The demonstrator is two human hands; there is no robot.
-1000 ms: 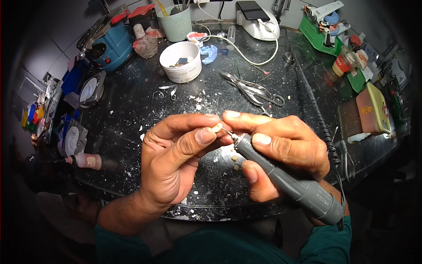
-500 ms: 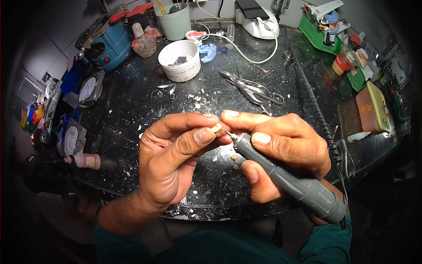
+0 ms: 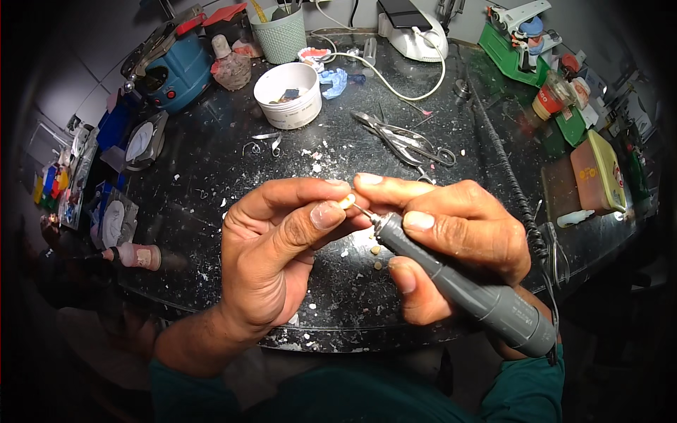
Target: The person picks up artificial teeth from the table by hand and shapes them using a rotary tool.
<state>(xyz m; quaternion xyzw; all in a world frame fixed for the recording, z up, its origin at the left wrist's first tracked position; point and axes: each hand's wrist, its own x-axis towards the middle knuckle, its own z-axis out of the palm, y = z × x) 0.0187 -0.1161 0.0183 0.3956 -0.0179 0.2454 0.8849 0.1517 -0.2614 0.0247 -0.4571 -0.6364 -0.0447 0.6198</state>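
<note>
My left hand point(image 3: 275, 254) pinches a small yellowish tooth-shaped piece point(image 3: 346, 201) between thumb and index finger. My right hand point(image 3: 472, 240) grips a grey cylindrical rotary handpiece point(image 3: 462, 289), whose thin bit points at that piece, with the tip very close to or on it. The fingertips of both hands nearly meet, and whether they touch is unclear. Below them, a few small pale discs point(image 3: 375, 250) lie among white crumbs on the black bench point(image 3: 211, 155). Pliers point(image 3: 398, 141) rest beyond my hands.
Around the rim stand a white tub point(image 3: 288, 99), blue machine point(image 3: 169, 77), holder cup point(image 3: 278, 39), white device point(image 3: 416, 53), green tray point(image 3: 511, 63), yellow-lidded box point(image 3: 596, 183) and pink bottle point(image 3: 137, 256). A coiled cord point(image 3: 518, 201) runs down the right side.
My hands have shifted very slightly up, the left one also a little leftward. Both keep their hold on the small piece and the handpiece.
</note>
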